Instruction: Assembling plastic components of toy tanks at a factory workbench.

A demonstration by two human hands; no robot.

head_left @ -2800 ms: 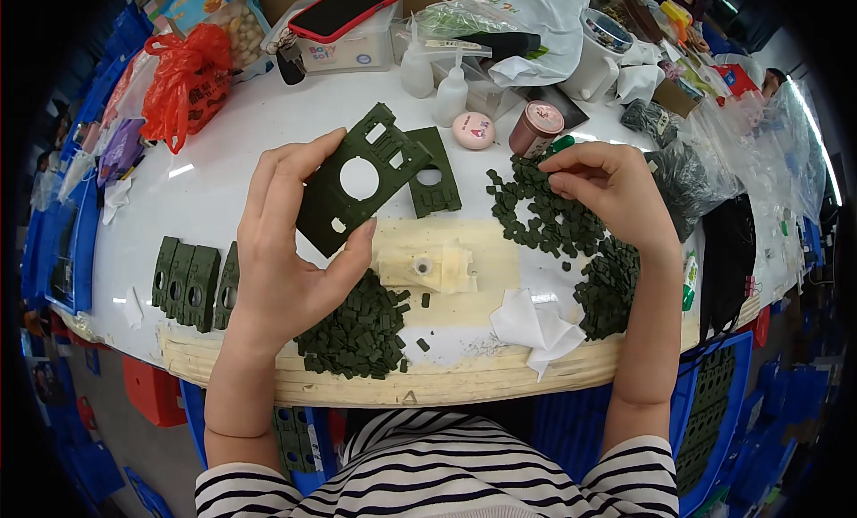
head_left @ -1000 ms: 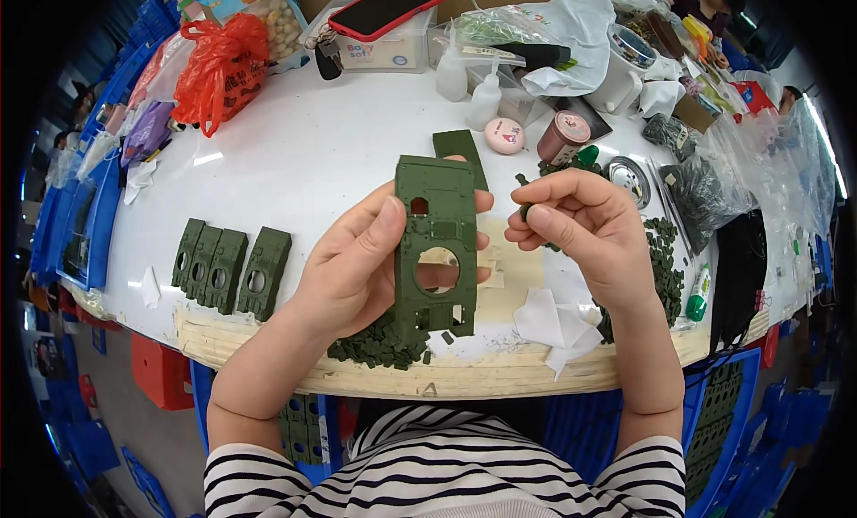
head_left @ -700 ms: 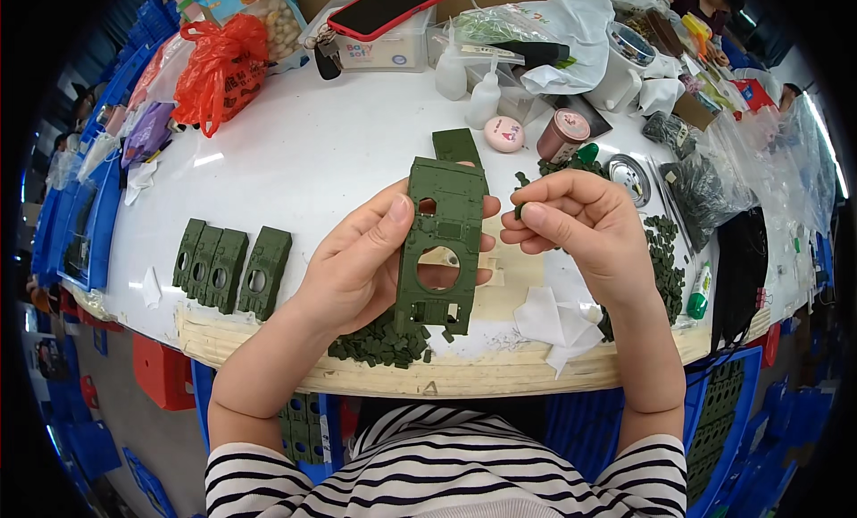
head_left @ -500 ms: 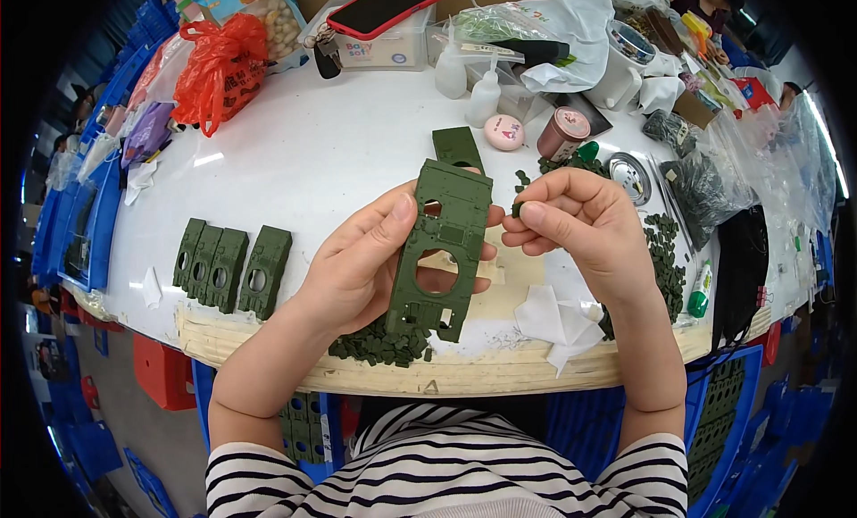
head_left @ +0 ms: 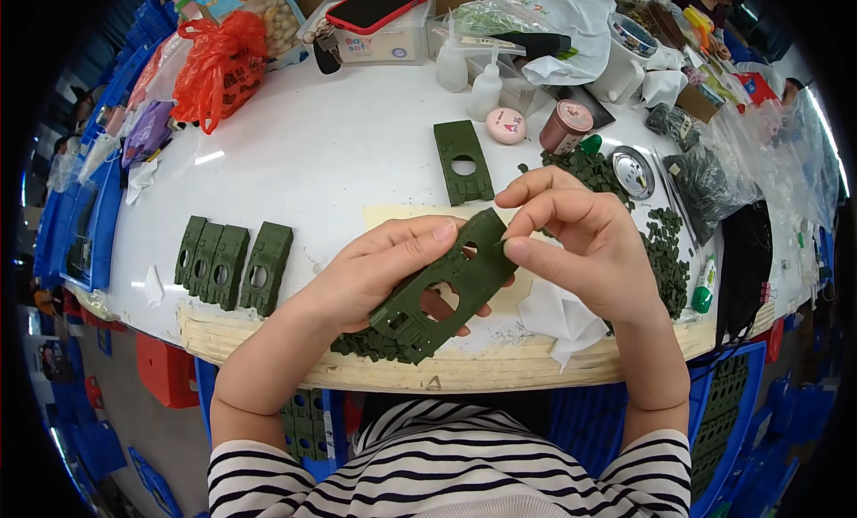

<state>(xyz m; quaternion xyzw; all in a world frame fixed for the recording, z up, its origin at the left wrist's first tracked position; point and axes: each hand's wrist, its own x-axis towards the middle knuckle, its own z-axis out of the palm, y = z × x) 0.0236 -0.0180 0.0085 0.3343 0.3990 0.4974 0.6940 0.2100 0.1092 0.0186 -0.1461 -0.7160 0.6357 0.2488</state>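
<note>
My left hand [head_left: 370,263] is closed round a dark green plastic toy tank hull [head_left: 475,281], a long plate with a large round hole and smaller openings, held tilted above the table's front edge. My right hand [head_left: 585,237] pinches at the hull's upper right edge with thumb and index finger. A small green piece between them is mostly hidden by the fingertips. Another green hull [head_left: 462,141] lies just beyond my hands. Several more hulls [head_left: 234,250] stand in a row at the left. Small green pieces [head_left: 375,344] are heaped under the held hull.
More small green pieces [head_left: 665,254] spread at the right, near a round metal lid [head_left: 632,171]. White tissue [head_left: 562,317] lies by the front edge. Behind are squeeze bottles [head_left: 485,94], a pink jar [head_left: 565,127] and a red bag [head_left: 223,71]. Blue crates stand below the table.
The held hull has tilted to the right and come down nearer me, uncovering the hull behind. My right hand has brought its small green piece against the hull's edge.
</note>
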